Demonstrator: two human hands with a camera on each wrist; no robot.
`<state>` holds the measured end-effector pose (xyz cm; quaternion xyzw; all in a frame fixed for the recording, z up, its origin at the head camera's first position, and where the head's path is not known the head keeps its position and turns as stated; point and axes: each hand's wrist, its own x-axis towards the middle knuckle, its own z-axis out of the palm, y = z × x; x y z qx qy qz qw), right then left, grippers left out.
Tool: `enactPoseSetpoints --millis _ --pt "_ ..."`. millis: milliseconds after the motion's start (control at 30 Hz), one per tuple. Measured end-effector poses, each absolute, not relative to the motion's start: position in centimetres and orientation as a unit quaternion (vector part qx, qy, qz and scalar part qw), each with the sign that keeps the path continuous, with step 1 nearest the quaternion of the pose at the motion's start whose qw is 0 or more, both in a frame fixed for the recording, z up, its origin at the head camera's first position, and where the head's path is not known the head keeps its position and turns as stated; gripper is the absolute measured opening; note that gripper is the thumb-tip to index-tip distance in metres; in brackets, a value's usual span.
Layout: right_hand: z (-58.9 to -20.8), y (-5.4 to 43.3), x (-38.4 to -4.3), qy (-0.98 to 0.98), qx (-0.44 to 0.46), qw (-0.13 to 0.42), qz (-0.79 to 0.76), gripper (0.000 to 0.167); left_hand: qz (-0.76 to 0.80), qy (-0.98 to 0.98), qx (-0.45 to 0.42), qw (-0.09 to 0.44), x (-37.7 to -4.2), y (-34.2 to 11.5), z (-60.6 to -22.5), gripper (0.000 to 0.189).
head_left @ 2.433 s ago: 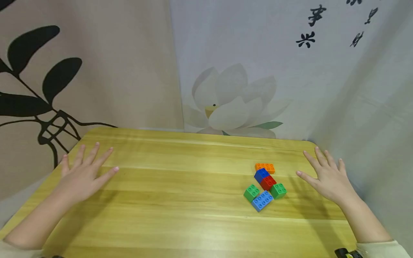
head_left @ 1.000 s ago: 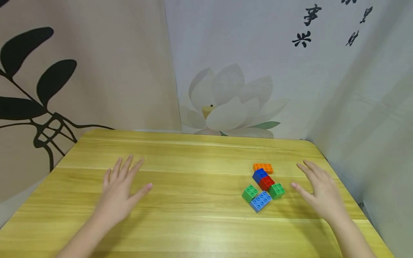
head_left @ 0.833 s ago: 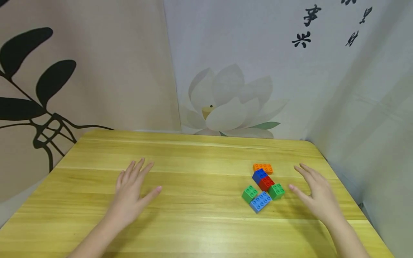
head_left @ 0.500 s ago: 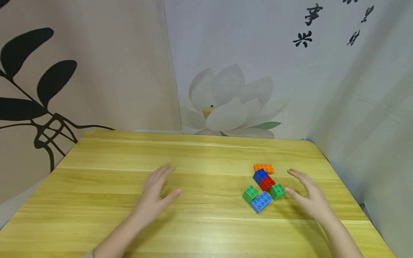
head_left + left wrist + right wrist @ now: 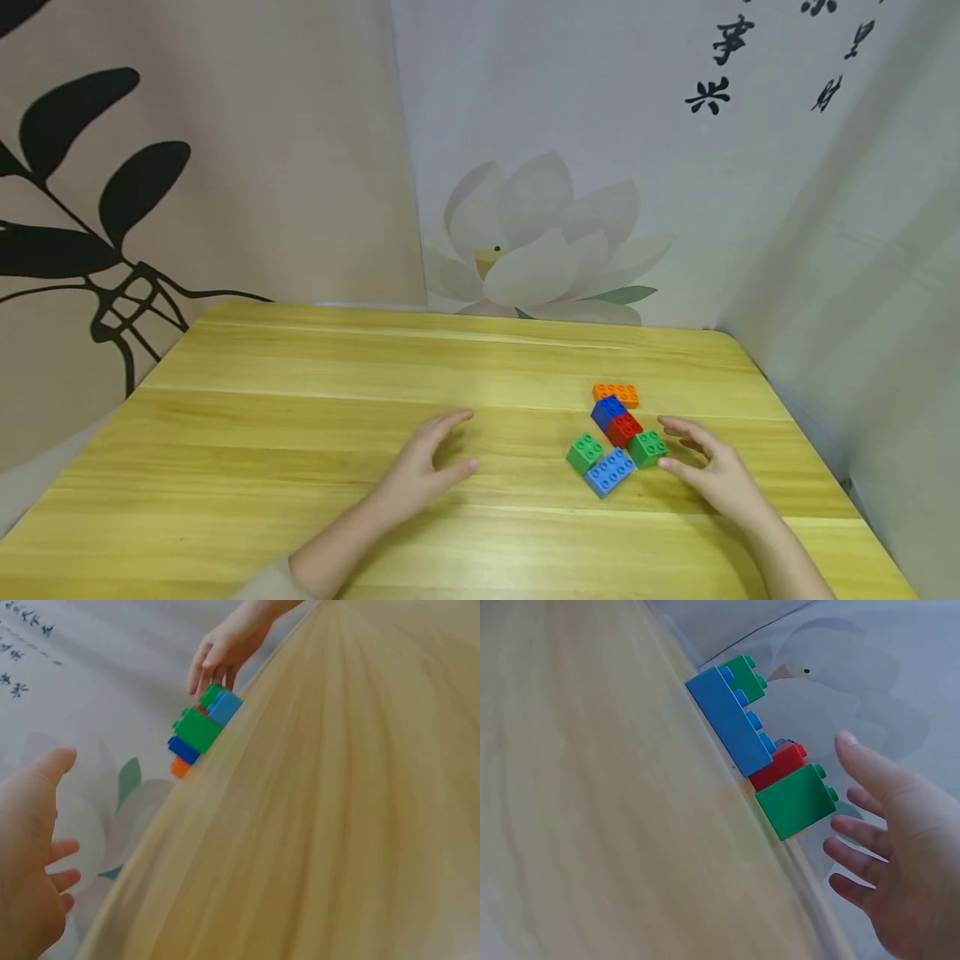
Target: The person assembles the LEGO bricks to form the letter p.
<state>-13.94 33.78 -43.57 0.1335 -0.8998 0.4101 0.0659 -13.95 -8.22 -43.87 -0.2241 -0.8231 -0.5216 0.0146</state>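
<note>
A cluster of toy building bricks lies right of the table's middle. At its back is an orange brick (image 5: 616, 395), then a dark blue brick (image 5: 608, 412) and a red brick (image 5: 623, 430). A light blue brick (image 5: 610, 472) lies in front, with one green brick (image 5: 584, 453) to its left and another green brick (image 5: 647, 449) to its right. My right hand (image 5: 708, 471) hovers beside the right green brick, thumb and fingers spread apart around its right side. My left hand (image 5: 420, 471) is left of the cluster, thumb apart from the fingers, holding nothing.
The wooden table (image 5: 300, 442) extends to a curtain (image 5: 300, 167) along its back, printed with a lotus and leaves. A pale curtain (image 5: 862, 275) also borders the right side.
Both hands have moved inward, the left a long way to the right and the right a little to the left, closer to the bricks. The bricks stay where they were.
</note>
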Motion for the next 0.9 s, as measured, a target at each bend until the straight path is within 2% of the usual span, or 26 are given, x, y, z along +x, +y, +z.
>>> enactPoseSetpoints --millis 400,900 --pt "-44.9 34.1 -14.3 -0.889 0.133 0.039 0.436 0.053 -0.564 -0.783 -0.254 -0.067 -14.8 -4.5 -44.5 0.062" --pt "-45.0 34.0 -14.3 -0.879 0.131 0.037 0.457 0.05 -0.562 -0.773 -0.279 -0.095 -16.5 0.1 -45.2 0.061"
